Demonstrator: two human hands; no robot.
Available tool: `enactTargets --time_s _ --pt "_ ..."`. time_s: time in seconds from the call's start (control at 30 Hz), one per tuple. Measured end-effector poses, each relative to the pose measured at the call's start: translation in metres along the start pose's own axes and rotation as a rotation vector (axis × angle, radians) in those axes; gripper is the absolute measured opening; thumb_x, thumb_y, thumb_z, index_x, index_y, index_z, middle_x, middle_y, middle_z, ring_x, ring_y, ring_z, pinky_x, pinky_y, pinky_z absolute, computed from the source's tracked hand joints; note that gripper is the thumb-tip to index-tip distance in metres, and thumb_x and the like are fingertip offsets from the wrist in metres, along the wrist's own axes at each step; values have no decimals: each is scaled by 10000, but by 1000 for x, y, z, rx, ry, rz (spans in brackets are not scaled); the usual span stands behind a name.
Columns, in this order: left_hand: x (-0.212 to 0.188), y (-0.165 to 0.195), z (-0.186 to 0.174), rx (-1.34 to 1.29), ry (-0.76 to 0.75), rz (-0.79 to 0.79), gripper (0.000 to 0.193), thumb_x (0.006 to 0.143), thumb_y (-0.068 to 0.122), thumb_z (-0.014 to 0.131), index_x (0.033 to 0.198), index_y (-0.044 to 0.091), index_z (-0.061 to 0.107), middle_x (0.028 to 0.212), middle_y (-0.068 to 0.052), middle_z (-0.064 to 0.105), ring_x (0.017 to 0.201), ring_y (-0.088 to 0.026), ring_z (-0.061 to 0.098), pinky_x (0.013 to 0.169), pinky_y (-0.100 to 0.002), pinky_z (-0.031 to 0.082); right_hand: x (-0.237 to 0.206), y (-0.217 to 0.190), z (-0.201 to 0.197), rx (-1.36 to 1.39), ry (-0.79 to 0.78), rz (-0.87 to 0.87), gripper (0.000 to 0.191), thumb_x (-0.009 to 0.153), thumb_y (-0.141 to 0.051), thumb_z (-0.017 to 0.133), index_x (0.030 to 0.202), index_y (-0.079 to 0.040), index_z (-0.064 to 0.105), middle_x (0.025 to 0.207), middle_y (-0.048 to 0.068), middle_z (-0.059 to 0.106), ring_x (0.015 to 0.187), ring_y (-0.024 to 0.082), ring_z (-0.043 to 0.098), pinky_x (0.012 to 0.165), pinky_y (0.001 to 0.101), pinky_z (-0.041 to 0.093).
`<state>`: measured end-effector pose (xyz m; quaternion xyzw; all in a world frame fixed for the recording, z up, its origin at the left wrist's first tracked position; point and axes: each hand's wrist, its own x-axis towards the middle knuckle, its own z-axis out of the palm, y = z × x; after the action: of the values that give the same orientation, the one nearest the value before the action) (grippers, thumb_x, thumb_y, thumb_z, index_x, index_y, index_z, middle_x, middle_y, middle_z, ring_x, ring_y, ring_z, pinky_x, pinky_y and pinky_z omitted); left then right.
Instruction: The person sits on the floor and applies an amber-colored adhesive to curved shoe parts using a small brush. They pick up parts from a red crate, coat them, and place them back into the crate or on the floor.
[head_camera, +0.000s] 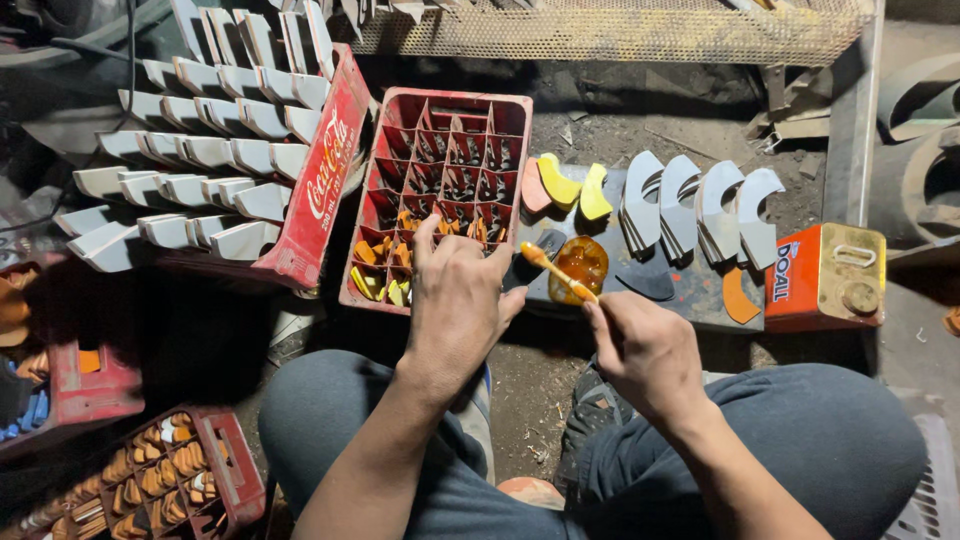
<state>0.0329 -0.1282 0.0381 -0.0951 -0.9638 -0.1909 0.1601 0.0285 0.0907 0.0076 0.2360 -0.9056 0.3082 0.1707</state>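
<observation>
Head view, containers: the red crate stands tilted right in front of the knees, its grid of compartments mostly bare at the top, with small orange and yellow pieces tucked into the bottom rows.
Second crate: at left, another red crate lies on its side, packed with rows of pale wedge-shaped pieces.
Lower left: a third red crate is filled with orange pieces.
Glue pot: a round pot of amber liquid sits on the near edge of the dark slab.
Slab: curved grey cutouts stand along its far edge, yellow and pink pieces at its left corner, a red tin can at its right end.
Left hand: palm down, fingers curled over the crate's bottom row; whether it pinches a piece, I cannot tell.
Right hand: fingers closed around a brush, tip coated amber, pointing up-left beside the pot.
Surface and room: dirt floor, a mesh rack above, dim light; the person sits with knees apart.
</observation>
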Motion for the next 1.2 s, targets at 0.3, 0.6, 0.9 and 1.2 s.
enactTargets --time_s 0.3,0.6,0.9,1.2 --pt "1 2 -2 1 1 16 425 678 259 896 1027 60 759 745 -139 660 889 -303 646 1132 -549 302 1 2 -4 -19 -21 16 150 933 -126 698 831 -22 665 749 167 642 649 359 638 578 442 483" --pt "3 6 -4 15 -21 19 403 670 246 904 995 59 754 766 -129 647 909 -293 637 1148 -539 297 2 11 -6 -19 67 30 148 961 -146 668 864 -35 664 782 156 651 668 350 644 584 426 487" --pt "1 8 -2 17 30 69 401 661 231 898 990 57 746 800 -128 656 940 -289 642 1154 -549 291 3 14 -5 -52 67 68 174 966 -122 681 831 -18 645 768 165 640 662 350 639 589 431 483" --pt "0 8 -2 9 60 96 415 663 223 889 1012 51 746 814 -133 663 943 -285 645 1157 -555 287 8 8 -9 -39 71 95 154 965 -110 689 851 -8 672 776 180 655 682 356 648 609 432 490"
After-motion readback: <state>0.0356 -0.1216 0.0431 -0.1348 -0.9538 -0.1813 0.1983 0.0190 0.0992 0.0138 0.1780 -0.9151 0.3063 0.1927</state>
